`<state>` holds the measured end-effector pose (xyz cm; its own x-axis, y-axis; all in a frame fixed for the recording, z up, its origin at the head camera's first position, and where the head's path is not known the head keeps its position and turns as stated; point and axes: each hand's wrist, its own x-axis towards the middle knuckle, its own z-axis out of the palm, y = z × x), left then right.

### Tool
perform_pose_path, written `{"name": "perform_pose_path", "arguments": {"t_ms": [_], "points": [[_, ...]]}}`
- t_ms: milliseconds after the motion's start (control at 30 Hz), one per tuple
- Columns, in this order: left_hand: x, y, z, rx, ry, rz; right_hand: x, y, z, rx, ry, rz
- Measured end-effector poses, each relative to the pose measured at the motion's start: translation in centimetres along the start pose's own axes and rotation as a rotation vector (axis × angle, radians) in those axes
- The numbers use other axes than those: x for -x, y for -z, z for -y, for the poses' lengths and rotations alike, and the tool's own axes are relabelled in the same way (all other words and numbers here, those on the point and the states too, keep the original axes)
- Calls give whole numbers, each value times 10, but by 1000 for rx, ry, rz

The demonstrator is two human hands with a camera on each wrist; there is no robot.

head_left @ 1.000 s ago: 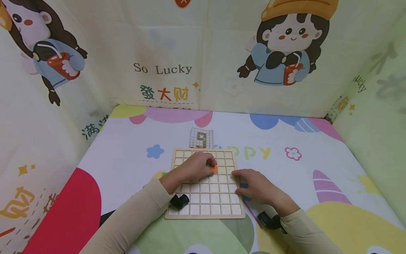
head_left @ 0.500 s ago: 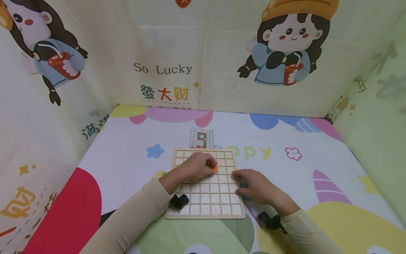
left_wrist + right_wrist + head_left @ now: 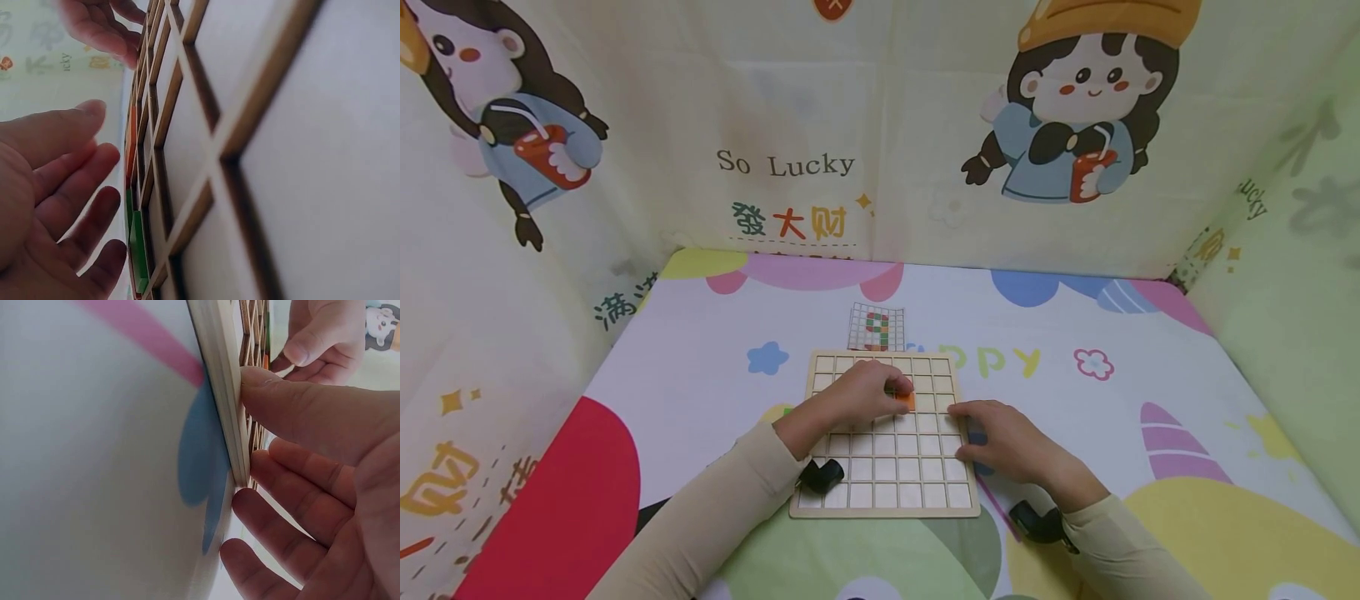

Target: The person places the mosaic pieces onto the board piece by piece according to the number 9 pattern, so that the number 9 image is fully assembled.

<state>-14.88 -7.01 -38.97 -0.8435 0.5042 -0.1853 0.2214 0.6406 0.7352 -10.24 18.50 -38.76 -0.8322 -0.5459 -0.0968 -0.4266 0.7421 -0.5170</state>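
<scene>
Head view, clock directions taken from the board's centre: one wooden grid board (image 3: pixel 884 512), flat on the patterned counter (image 3: pixel 700 358). One small card (image 3: pixel 877 327), at 12 o'clock just beyond the board's far edge, gridded, bearing a coloured figure like a 9. One orange tile (image 3: pixel 911 401), on the board near 1 o'clock, partly covered. Green tiles (image 3: pixel 139 250), at least two, close to the orange one in the left wrist view; one edge appears to stand proud. One left hand (image 3: pixel 867 393), reaching over the board toward 12 o'clock: fingers loosely curved, thumb apart from them, fingertips beside the orange tile, nothing visibly held. One right hand (image 3: pixel 1009 439), at 3 o'clock: thumb on the board's edge, fingers relaxed and alongside it, spread moderately wide. Step in hand, as judged: settling the orange tile in its cell while the right hand steadies the board. Good handling would likely mean light, even fingertip pressure, square to the cell; steady contact at 3 o'clock; care not to nudge the green tiles; position checked against the card. Whether the orange tile is fully seated: cannot tell.
</scene>
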Motion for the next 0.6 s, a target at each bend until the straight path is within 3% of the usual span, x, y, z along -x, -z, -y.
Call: {"name": "perform_pose_path", "arguments": {"t_ms": [333, 600], "points": [[8, 4, -7, 4, -26, -11, 0, 0, 0, 2, -1, 1], [20, 15, -9, 68, -21, -32, 0, 0, 0, -1, -7, 5]]}}
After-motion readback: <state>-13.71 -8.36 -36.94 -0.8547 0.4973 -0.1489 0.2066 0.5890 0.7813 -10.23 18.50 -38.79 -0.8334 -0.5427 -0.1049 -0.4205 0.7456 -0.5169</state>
